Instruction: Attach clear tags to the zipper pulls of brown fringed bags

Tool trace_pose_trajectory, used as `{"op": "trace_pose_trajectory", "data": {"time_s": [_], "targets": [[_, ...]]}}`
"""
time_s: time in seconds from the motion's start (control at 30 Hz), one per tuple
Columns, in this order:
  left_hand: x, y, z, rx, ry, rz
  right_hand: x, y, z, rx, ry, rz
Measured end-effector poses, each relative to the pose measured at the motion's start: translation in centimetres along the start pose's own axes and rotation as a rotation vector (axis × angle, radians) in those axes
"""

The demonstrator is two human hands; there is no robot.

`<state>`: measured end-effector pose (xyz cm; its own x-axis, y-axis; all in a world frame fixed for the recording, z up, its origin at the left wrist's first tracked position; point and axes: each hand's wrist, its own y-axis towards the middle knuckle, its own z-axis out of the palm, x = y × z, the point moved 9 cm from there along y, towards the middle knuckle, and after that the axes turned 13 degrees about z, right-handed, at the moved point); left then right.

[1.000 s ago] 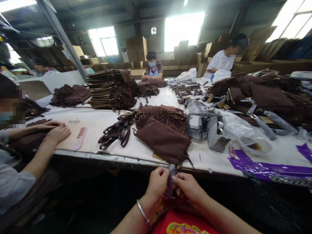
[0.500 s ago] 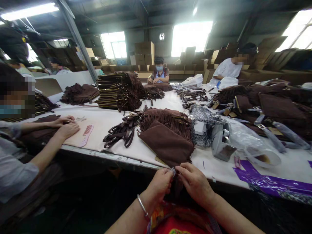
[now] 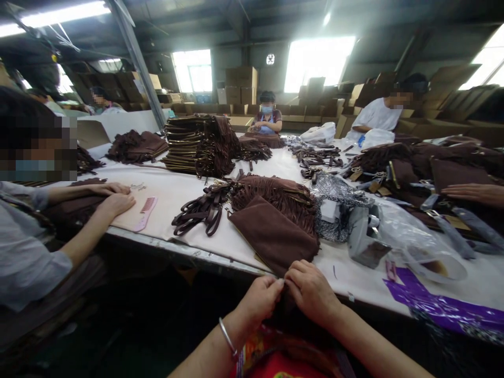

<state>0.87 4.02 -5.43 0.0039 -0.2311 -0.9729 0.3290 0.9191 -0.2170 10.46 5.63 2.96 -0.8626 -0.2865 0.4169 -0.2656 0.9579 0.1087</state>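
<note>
My left hand (image 3: 262, 296) is closed in a pinch in front of the table edge, a silver bangle on its wrist. Close against its fingertips, my right hand (image 3: 313, 291) is closed too. Dark brown fabric (image 3: 289, 299) shows between and below them; the small spot they pinch is hidden by the fingers. Just beyond lies a flat brown pouch (image 3: 275, 233), its near corner reaching my fingers; whether the fabric belongs to it I cannot tell. This pouch leans on a pile of brown fringed pouches (image 3: 271, 191), with dark straps (image 3: 200, 212) heaped to the left.
A co-worker's hands (image 3: 118, 197) rest on brown pouches at left, near a pink comb (image 3: 146, 214). A tall pouch stack (image 3: 199, 147) stands behind. To the right lie a clear plastic bag (image 3: 417, 231), purple film (image 3: 444, 304) and more pouches. Another person's hand (image 3: 472, 193) reaches in.
The view has shifted slightly, moving the scene rightward. My fingers have drawn closer together, and the greyish bit at my left thumb is less visible. A person's hand has appeared at the right edge.
</note>
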Motion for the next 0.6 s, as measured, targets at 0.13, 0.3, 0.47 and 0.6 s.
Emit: {"op": "trace_pose_trajectory", "data": {"time_s": [0.13,0.3,0.47,0.6], "targets": [[-2.5,0.1,-0.6,-0.086,0.414,0.315,-0.6,1.1,0.7,0.095,0.008,0.102],[-2.5,0.1,-0.8,-0.097,0.517,0.329,-0.5,1.7,-0.2,0.092,0.044,0.082],[-2.4,0.0,-0.7,-0.081,0.427,0.342,1.4,1.2,-0.1,0.090,-0.109,-0.137],[-2.1,0.0,-0.9,-0.068,0.458,0.331,2.0,0.9,0.9,0.036,-0.235,-0.208]]}}
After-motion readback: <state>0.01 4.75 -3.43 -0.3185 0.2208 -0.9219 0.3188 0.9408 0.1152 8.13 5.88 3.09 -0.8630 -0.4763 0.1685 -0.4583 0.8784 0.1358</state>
